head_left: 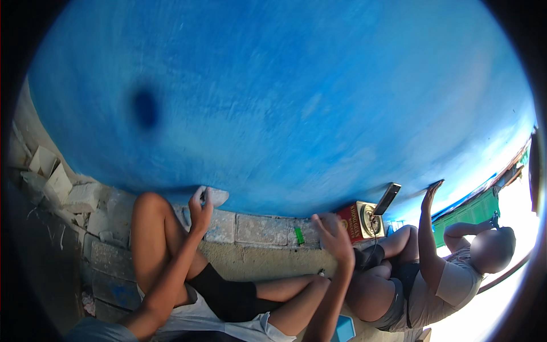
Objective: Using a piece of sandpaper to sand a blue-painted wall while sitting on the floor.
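One pale piece (pixel 220 197) is projecting rightward from the pinching left hand (pixel 200 215), left of centre, while the right hand (pixel 336 242) (blurred, fingers parted) is hovering farther off, right of centre.

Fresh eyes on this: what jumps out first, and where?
A blue wall filling the upper picture, with a dark blurred spot at its left. Lower centre-left, the left hand holds a whitish piece by the wall's foot. At right, a co-worker sits near a red tin.
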`<action>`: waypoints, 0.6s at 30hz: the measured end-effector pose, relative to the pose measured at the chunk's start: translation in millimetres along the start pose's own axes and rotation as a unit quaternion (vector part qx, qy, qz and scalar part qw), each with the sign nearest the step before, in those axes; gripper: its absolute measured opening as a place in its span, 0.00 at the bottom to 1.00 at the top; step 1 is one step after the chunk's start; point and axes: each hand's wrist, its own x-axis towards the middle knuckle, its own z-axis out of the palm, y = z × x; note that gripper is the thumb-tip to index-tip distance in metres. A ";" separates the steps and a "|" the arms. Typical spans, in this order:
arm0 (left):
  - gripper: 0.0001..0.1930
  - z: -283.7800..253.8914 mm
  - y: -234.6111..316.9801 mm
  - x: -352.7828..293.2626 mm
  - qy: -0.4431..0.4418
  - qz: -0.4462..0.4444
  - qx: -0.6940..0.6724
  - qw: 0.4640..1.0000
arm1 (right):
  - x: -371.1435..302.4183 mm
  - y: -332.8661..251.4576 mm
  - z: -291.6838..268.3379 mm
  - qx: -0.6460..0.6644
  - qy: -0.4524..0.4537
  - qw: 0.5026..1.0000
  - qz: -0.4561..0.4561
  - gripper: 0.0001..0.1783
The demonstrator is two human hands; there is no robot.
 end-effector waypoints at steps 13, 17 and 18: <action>0.11 -12.0 35.7 20.3 -0.163 0.089 0.128 0.974 | -49.5 107.6 181.1 0.482 -0.166 0.827 0.237 0.29; 0.11 -5.8 63.5 34.3 -0.144 0.068 -0.046 0.986 | -40.3 140.0 225.8 0.278 -0.159 0.926 0.199 0.26; 0.11 -7.7 71.6 39.3 -0.145 0.060 -0.032 0.987 | -39.0 148.7 234.9 0.271 -0.133 0.937 0.173 0.26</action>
